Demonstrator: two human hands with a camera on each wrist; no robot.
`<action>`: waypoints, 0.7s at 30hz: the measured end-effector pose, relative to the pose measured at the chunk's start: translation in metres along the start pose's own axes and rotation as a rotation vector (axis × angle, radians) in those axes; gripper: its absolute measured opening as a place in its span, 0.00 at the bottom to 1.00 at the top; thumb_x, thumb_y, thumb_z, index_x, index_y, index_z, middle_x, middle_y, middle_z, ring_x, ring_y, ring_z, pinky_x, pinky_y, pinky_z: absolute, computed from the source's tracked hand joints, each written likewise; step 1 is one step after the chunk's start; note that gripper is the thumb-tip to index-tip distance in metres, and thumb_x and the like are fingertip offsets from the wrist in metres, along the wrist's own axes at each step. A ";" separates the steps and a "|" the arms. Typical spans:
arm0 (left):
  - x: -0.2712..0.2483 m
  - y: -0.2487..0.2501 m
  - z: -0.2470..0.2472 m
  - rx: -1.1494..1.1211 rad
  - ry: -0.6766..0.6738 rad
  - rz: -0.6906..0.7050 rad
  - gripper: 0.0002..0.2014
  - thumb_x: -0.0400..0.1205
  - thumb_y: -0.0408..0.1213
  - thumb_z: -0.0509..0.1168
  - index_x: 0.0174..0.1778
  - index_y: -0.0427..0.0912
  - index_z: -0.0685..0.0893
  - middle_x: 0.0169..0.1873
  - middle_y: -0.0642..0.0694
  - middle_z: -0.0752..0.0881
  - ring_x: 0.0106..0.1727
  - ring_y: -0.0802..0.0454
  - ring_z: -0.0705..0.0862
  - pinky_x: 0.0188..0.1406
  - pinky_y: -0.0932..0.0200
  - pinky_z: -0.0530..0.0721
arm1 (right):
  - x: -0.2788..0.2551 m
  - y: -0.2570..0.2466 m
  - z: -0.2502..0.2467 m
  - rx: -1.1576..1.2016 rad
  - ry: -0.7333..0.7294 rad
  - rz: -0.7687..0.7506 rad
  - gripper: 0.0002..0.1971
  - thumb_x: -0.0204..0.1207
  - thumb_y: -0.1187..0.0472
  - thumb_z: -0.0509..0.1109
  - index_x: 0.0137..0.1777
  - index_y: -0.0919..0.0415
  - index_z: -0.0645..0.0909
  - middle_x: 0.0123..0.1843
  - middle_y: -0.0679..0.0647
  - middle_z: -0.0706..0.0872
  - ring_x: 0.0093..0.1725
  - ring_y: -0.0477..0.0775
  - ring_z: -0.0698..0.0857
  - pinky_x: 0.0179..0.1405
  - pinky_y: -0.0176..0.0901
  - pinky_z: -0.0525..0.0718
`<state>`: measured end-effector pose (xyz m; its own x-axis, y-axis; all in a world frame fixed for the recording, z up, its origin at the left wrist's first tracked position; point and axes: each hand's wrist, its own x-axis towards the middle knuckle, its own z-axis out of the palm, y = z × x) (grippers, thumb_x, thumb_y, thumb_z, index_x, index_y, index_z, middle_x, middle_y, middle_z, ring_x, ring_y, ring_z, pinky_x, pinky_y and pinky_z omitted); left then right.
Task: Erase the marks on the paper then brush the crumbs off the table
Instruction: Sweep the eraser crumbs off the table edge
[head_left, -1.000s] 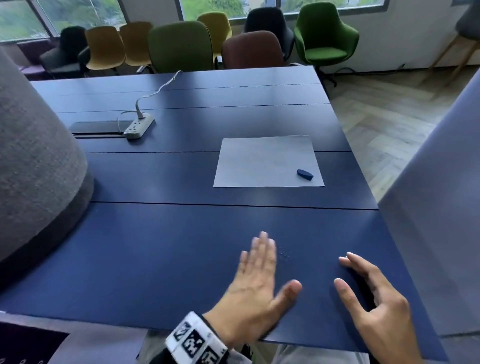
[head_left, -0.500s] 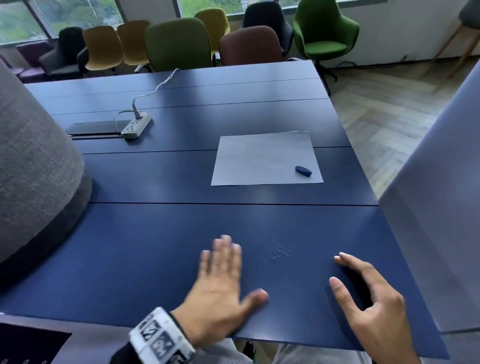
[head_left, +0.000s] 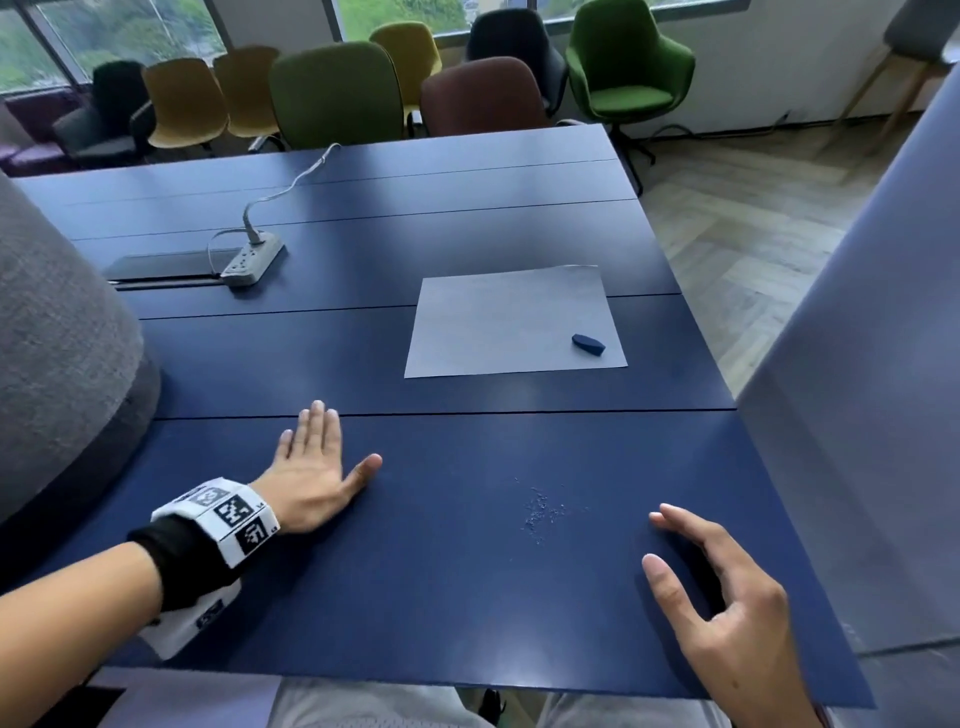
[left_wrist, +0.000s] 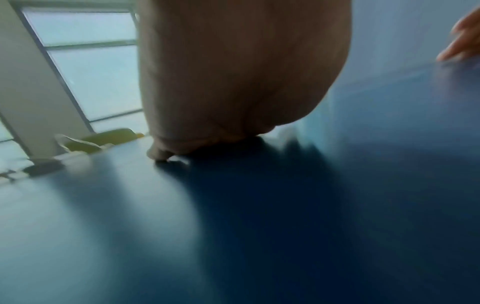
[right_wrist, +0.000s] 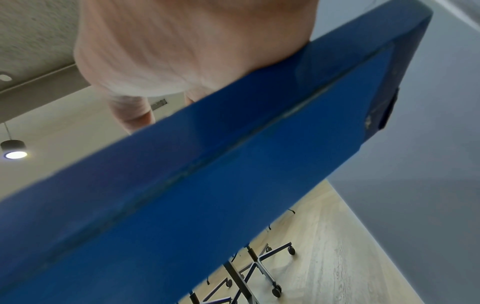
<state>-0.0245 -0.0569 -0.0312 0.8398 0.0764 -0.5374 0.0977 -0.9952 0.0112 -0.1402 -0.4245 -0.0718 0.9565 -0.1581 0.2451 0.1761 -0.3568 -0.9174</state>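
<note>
**Crumbs sitting between both hands, eraser parked on paper**

Left hand (head_left: 311, 475) is lying flat on the blue table (head_left: 426, 613), fingers straight, gripping nothing. Right hand (head_left: 727, 613) is resting at the near edge, fingers loosely spread, holding nothing. Eraser crumbs (head_left: 540, 512) are lying scattered between them, nearer the right hand. Dark eraser (head_left: 588, 344) is sitting on the paper (head_left: 498, 322), near its right corner, long axis running left-right, slightly tilted.

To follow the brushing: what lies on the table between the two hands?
In the head view, a small patch of crumbs lies between left hand and right hand.
</note>
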 end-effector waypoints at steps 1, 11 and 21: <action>-0.002 0.012 0.004 0.012 -0.019 0.062 0.70 0.50 0.85 0.16 0.81 0.36 0.25 0.80 0.39 0.22 0.81 0.45 0.22 0.82 0.47 0.29 | 0.000 0.000 0.000 -0.007 -0.002 0.004 0.20 0.67 0.54 0.73 0.60 0.51 0.83 0.55 0.37 0.88 0.60 0.36 0.84 0.62 0.21 0.74; -0.059 0.191 0.044 0.037 -0.173 0.765 0.53 0.74 0.78 0.33 0.83 0.41 0.28 0.81 0.47 0.24 0.79 0.56 0.21 0.81 0.48 0.27 | -0.002 0.001 -0.003 -0.011 0.023 0.009 0.18 0.70 0.53 0.77 0.61 0.48 0.83 0.55 0.40 0.89 0.61 0.40 0.85 0.65 0.37 0.78; -0.032 0.056 0.025 -0.133 0.086 -0.065 0.56 0.67 0.76 0.25 0.81 0.36 0.26 0.81 0.39 0.23 0.82 0.46 0.25 0.82 0.44 0.31 | -0.001 -0.004 -0.001 0.121 0.027 0.042 0.19 0.70 0.57 0.71 0.62 0.55 0.82 0.56 0.42 0.89 0.62 0.40 0.84 0.61 0.25 0.77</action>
<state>-0.0593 -0.1167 -0.0343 0.8713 0.1511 -0.4670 0.2186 -0.9713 0.0935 -0.1424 -0.4239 -0.0686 0.9573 -0.1961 0.2126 0.1644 -0.2360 -0.9577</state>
